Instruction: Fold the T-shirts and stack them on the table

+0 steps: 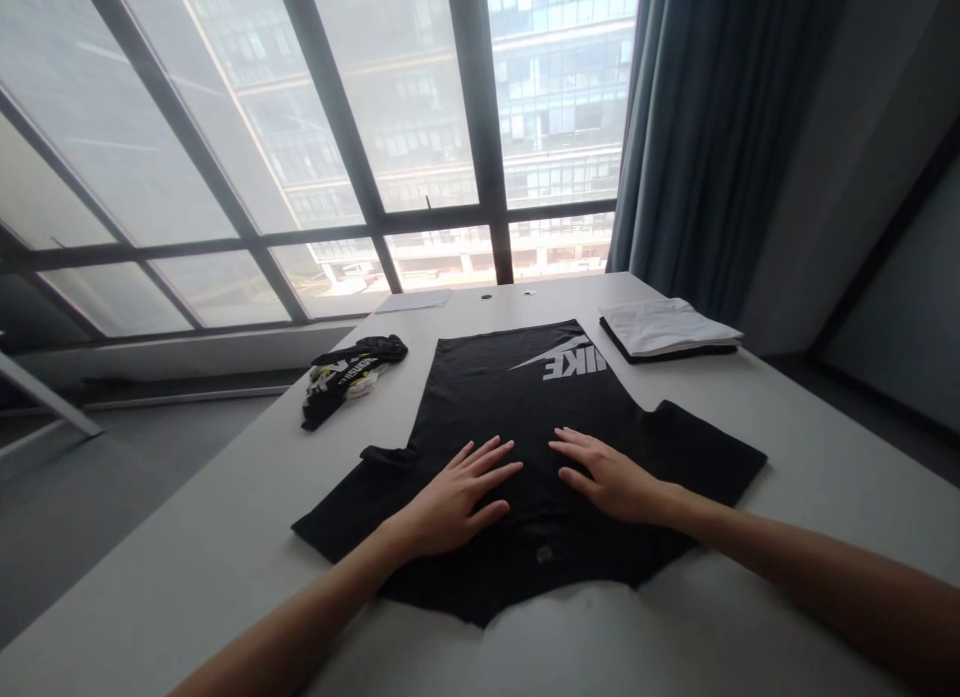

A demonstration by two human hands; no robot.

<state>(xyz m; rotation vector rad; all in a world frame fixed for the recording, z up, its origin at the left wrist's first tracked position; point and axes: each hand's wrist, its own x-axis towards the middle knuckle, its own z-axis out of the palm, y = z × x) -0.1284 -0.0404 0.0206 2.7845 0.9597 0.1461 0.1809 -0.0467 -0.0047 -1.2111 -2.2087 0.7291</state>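
Observation:
A black T-shirt (510, 407) lies spread out on the white table, its collar end toward me and its hem toward the window. White lettering and a swoosh show near the far right corner of the hem. My left hand (461, 499) rests flat on the shirt, fingers apart, left of its middle. On the right side, my right hand (604, 477) also lies flat on the cloth with its fingers stretched out. Neither hand grips anything. Both sleeves stick out to the sides, with small folds of cloth where they join the body.
A crumpled black garment with white and yellow print (352, 372) lies at the table's left edge. Folded white and black cloths (667, 327) are stacked at the far right. Paper (414, 301) lies at the back of the white table (810, 447), before the windows and a grey-blue curtain (697, 137).

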